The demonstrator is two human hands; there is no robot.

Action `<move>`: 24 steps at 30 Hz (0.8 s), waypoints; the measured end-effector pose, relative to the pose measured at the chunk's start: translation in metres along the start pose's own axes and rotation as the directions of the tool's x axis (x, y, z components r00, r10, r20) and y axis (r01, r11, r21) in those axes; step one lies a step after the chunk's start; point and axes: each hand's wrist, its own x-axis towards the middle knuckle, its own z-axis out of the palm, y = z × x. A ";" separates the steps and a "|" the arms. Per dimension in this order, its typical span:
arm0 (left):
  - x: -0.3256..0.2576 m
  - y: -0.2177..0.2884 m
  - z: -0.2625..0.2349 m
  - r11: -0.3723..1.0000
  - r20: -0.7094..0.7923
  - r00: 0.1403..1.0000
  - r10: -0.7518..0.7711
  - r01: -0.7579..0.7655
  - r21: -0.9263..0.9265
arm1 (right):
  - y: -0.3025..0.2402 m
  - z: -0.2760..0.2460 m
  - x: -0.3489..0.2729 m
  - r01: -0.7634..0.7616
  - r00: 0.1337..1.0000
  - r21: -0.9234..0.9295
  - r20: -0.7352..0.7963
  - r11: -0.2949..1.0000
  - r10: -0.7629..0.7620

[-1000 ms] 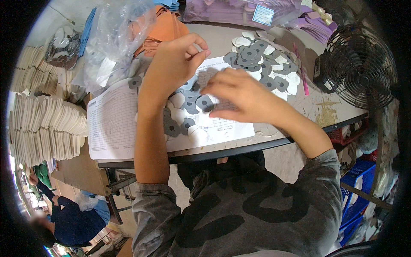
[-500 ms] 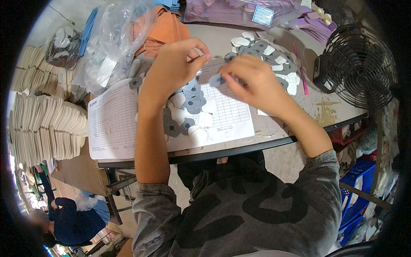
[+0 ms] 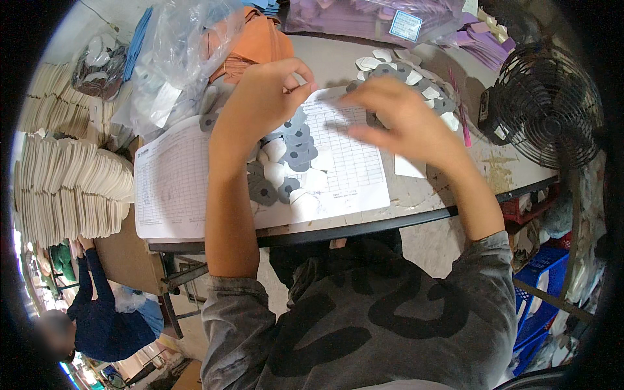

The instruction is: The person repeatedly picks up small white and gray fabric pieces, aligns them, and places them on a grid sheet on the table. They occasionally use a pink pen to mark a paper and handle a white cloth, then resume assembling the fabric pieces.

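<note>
Your left hand [image 3: 260,97] hovers over the printed white paper form [image 3: 188,175], fingertips pinched together on a small white piece too hidden to identify. Your right hand [image 3: 403,120], fingers spread apart, rests beside the pile of grey and white round pads [image 3: 289,162] lying on that form

Grey worktable [image 3: 416,195] with dark edge, black wire fan [image 3: 543,107] at right (beside table), blue crates [image 3: 536,286] below, concrete floor [image 3: 435,244].

Grey and white round pads [image 3: 286,162] lie on a white gridded sheet [image 3: 175,182] beside orange fabric [image 3: 257,42].
</note>
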 end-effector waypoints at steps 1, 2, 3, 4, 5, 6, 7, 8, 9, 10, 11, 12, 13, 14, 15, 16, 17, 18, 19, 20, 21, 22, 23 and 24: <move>0.000 -0.002 -0.001 1.000 0.028 1.000 -0.010 0.009 0.029 | -0.008 0.011 0.000 0.038 0.997 0.109 0.066 0.993 -0.045; 0.000 -0.003 -0.001 0.998 0.055 0.998 -0.027 0.024 0.053 | -0.015 0.021 -0.001 0.044 0.991 0.134 0.119 0.990 -0.060; 0.001 -0.005 0.000 0.996 0.087 0.994 -0.062 0.056 0.073 | -0.021 0.029 -0.001 0.057 0.982 0.164 0.168 0.985 -0.084; 0.000 -0.007 0.001 0.992 0.119 0.987 -0.106 0.096 0.088 | -0.025 0.037 -0.001 0.064 0.982 0.139 0.169 0.988 -0.087; -0.001 -0.008 0.002 0.985 0.148 0.978 -0.150 0.135 0.104 | -0.026 0.041 -0.001 0.055 0.982 0.120 0.176 0.991 -0.076; -0.002 -0.010 0.002 0.989 0.154 0.979 -0.133 0.121 0.084 | -0.027 0.044 -0.001 0.046 0.981 0.099 0.181 0.994 -0.064; -0.003 -0.011 0.003 0.992 0.159 0.980 -0.115 0.106 0.064 | -0.027 0.045 -0.001 0.038 0.981 0.078 0.185 0.996 -0.051; -0.003 -0.013 0.003 0.993 0.172 0.978 -0.115 0.109 0.048 | -0.027 0.047 -0.001 0.050 0.982 0.064 0.179 0.997 -0.060; -0.004 -0.013 0.003 0.995 0.163 0.982 -0.096 0.089 0.049 | -0.027 0.048 0.000 0.061 0.983 0.050 0.172 0.997 -0.069; -0.004 -0.014 0.003 0.995 0.162 0.982 -0.096 0.088 0.055 | -0.027 0.049 0.000 0.072 0.984 0.037 0.164 0.997 -0.077; -0.004 -0.014 0.004 0.994 0.162 0.982 -0.096 0.087 0.061 | -0.028 0.052 0.000 0.081 0.987 0.015 0.136 0.997 -0.082; -0.005 -0.013 0.003 0.994 0.171 0.980 -0.104 0.095 0.057 | -0.029 0.054 0.001 0.088 0.990 -0.008 0.109 0.996 -0.087; -0.005 -0.013 0.003 0.993 0.182 0.977 -0.112 0.104 0.054 | -0.030 0.057 0.001 0.097 0.992 -0.028 0.081 0.995 -0.095; -0.005 -0.012 0.003 0.993 0.187 0.976 -0.115 0.108 0.045 | -0.031 0.059 0.001 0.095 0.994 -0.075 0.061 0.993 -0.090; -0.005 -0.012 0.003 0.994 0.194 0.975 -0.109 0.102 0.047 | -0.031 0.062 0.002 0.094 0.995 -0.118 0.040 0.988 -0.090; -0.005 -0.011 0.003 0.995 0.196 0.976 -0.098 0.091 0.044 | -0.032 0.063 0.003 0.093 0.996 -0.161 0.019 0.983 -0.091; -0.005 -0.010 0.003 0.996 0.198 0.976 -0.087 0.080 0.041 | -0.031 0.063 0.003 0.093 0.995 -0.177 -0.008 0.980 -0.096; -0.004 -0.009 0.002 0.998 0.213 0.975 -0.065 0.064 0.013 | -0.030 0.063 0.004 0.092 0.994 -0.193 -0.036 0.977 -0.101; -0.002 -0.009 0.002 0.999 0.229 0.972 -0.044 0.048 -0.015 | -0.029 0.063 0.004 0.089 0.993 -0.205 -0.062 0.975 -0.103; -0.001 -0.008 0.001 0.999 0.244 0.970 -0.024 0.035 -0.039 | -0.027 0.061 0.005 0.073 0.995 -0.191 -0.054 0.979 -0.084; 0.001 -0.007 0.002 0.994 0.253 0.967 -0.012 0.040 -0.105 | -0.025 0.057 0.004 0.055 0.997 -0.174 -0.044 0.983 -0.063; 0.002 -0.006 0.002 0.985 0.260 0.966 -0.002 0.047 -0.166 | -0.023 0.055 0.004 0.037 0.998 -0.157 -0.043 0.987 -0.045; 0.004 -0.005 0.003 0.974 0.268 0.964 0.006 0.055 -0.222 | -0.022 0.053 0.004 -0.010 0.998 -0.105 -0.056 0.994 0.004; 0.004 -0.004 0.003 0.976 0.273 0.962 0.004 0.056 -0.210 | -0.021 0.050 0.004 -0.055 0.996 -0.052 -0.074 0.997 0.051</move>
